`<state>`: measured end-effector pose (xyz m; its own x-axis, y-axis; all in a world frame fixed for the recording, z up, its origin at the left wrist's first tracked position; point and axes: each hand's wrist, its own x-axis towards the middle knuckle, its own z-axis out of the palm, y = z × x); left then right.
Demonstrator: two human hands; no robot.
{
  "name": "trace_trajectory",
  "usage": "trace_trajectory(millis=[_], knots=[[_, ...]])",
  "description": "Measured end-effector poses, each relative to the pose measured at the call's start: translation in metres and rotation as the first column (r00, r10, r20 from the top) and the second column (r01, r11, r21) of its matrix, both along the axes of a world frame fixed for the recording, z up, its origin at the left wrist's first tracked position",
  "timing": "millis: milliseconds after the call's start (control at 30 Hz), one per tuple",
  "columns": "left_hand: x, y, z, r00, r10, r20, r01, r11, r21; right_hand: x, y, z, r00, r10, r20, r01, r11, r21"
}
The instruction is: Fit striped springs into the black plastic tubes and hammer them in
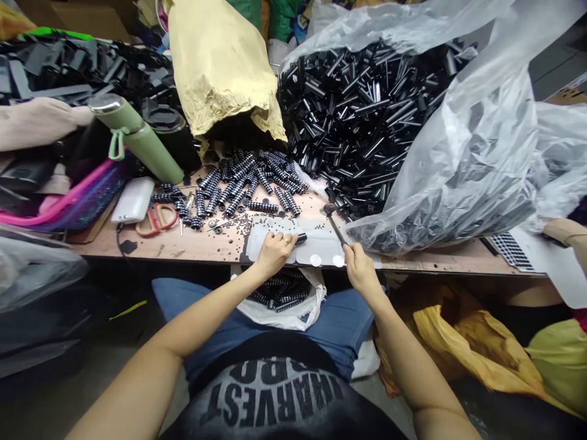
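Note:
My left hand (277, 252) is closed around a short black tube (301, 239), whose end sticks out to the right over a white pad (321, 231) at the table's front edge. A small hammer (338, 230) is gripped by its handle in my right hand (361, 267), its head up and to the left above the pad. Two white discs (338, 261) lie at the pad's front edge. Behind the pad, ribbed black-and-white cylinders (238, 183) are heaped on the table, with tiny dark bits scattered around. More such cylinders sit in a white bag (316, 313) on my lap.
A large clear plastic bag (468, 159) spills black tubes (358, 104) at the back right. Left of it stand a yellowish paper bag (220, 67) and a tilted green bottle (147, 143). Red scissors (158, 221) lie by a white device (132, 200). Another person's arm (566, 231) reaches in at right.

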<state>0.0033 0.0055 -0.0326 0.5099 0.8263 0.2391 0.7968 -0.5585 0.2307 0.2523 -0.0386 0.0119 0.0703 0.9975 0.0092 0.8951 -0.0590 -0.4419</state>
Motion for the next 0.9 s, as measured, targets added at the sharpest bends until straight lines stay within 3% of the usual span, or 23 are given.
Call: trace_trajectory(millis=[67,200,333,400,467,533,633,700,767,900], knots=[[0.0,-0.001,-0.001,1.0,0.01,0.01,-0.01,1.0,-0.01,-0.007,-0.02,-0.002,0.997,0.033,-0.073,-0.033,0.999,0.0],[0.007,-0.006,-0.001,0.999,0.032,-0.044,-0.032,0.999,-0.017,-0.019,-0.043,0.001,0.998,0.045,0.037,-0.038,0.986,-0.161],[0.027,-0.018,-0.002,0.996,0.067,-0.055,-0.067,0.998,-0.006,-0.033,-0.051,0.03,0.994,0.024,-0.108,-0.024,1.0,0.005],[0.036,-0.022,-0.003,0.997,0.075,-0.034,-0.075,0.997,-0.024,-0.046,-0.054,0.042,0.977,0.074,-0.202,-0.057,0.994,0.09],[0.04,-0.024,-0.005,0.997,0.076,-0.024,-0.077,0.995,-0.056,-0.062,-0.057,0.044,0.961,0.157,-0.229,-0.133,0.984,0.119],[0.041,-0.024,-0.009,0.998,0.06,-0.035,-0.062,0.996,-0.071,-0.078,-0.058,0.035,0.964,0.224,-0.146,-0.219,0.975,0.046],[0.039,-0.023,-0.013,0.998,0.032,-0.063,-0.037,0.996,-0.081,-0.094,-0.057,0.021,0.951,0.303,0.06,-0.287,0.939,-0.188],[0.038,-0.02,-0.012,0.999,0.014,-0.049,-0.018,0.996,-0.089,-0.095,-0.056,0.02,0.942,0.327,0.083,-0.301,0.925,-0.231],[0.038,-0.017,-0.006,0.999,0.036,-0.01,-0.037,0.995,-0.097,-0.089,-0.053,0.025,0.958,0.282,0.047,-0.272,0.95,-0.154],[0.035,-0.013,0.014,0.995,0.1,0.012,-0.097,0.979,-0.182,-0.061,-0.028,0.035,0.99,0.061,0.124,-0.059,0.998,-0.024]])
